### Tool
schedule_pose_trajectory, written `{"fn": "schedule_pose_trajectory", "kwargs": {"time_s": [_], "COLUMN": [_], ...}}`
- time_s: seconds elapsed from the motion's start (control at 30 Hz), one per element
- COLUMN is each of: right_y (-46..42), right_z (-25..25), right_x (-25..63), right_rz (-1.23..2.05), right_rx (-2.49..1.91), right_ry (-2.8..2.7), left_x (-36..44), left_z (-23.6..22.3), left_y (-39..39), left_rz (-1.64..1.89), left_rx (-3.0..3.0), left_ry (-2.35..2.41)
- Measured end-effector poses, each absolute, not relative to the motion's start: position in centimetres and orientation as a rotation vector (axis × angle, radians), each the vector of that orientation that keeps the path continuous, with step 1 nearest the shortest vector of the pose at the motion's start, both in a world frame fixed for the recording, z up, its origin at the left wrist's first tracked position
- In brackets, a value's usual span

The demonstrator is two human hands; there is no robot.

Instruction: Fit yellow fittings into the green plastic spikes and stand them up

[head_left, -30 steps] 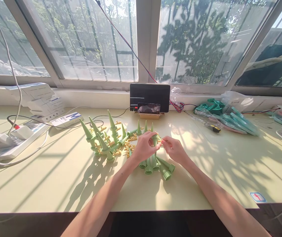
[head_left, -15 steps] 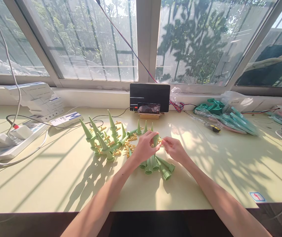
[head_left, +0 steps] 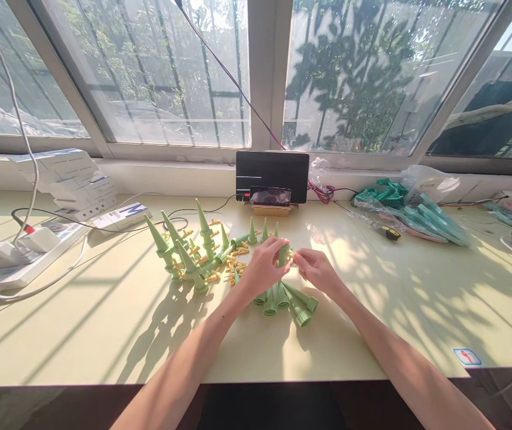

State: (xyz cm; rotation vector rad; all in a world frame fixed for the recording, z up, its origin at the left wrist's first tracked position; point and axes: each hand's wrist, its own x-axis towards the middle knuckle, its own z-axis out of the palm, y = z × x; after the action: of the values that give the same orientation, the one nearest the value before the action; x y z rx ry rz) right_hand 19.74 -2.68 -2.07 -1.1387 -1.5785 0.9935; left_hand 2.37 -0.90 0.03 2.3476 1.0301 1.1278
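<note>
My left hand (head_left: 262, 264) is closed around a green plastic watering spike (head_left: 282, 255), which it partly covers. From the other side, my right hand (head_left: 317, 269) pinches a small yellow valve (head_left: 290, 254) at the spike's side; the fingertips hide most of it. Below my hands, several green spikes (head_left: 270, 307) lie with their round open ends facing me. To the left stand several spikes (head_left: 188, 263), tips up, fitted with yellow valves. Loose yellow valves (head_left: 236, 267) lie in a pile just left of my left hand.
A tablet (head_left: 272, 170) and a phone (head_left: 270, 196) on a small stand are at the back. On the left are white boxes (head_left: 74, 179) and a power strip (head_left: 27, 254) with cables. Green plastic packets (head_left: 430, 218) and a black-and-yellow tool (head_left: 390, 233) lie at the back right.
Both hands stay almost in place. The spike in my left hand appears slightly tilted compared with before; the other things have not moved.
</note>
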Motion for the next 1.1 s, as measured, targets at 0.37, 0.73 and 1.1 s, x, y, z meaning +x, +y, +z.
{"fn": "schedule_pose_trajectory", "kwargs": {"time_s": [0.37, 0.73, 1.1], "right_y": [-2.8, -2.7, -2.5], "right_z": [-1.8, -1.6, -1.6], "right_x": [19.6, 19.4, 20.1], "right_rz": [1.11, 1.022, 0.884], "right_rx": [-1.083, -1.104, -1.229], "right_ry": [-1.518, -1.453, -1.591], "left_x": [2.3, 2.2, 1.7], "left_z": [-0.1, 0.0, 0.0], "left_y": [-0.9, -0.4, 0.3], "left_rz": [1.122, 1.162, 1.194], "left_rx": [2.35, 2.097, 2.046], "left_ry": [1.018, 1.021, 1.248]}}
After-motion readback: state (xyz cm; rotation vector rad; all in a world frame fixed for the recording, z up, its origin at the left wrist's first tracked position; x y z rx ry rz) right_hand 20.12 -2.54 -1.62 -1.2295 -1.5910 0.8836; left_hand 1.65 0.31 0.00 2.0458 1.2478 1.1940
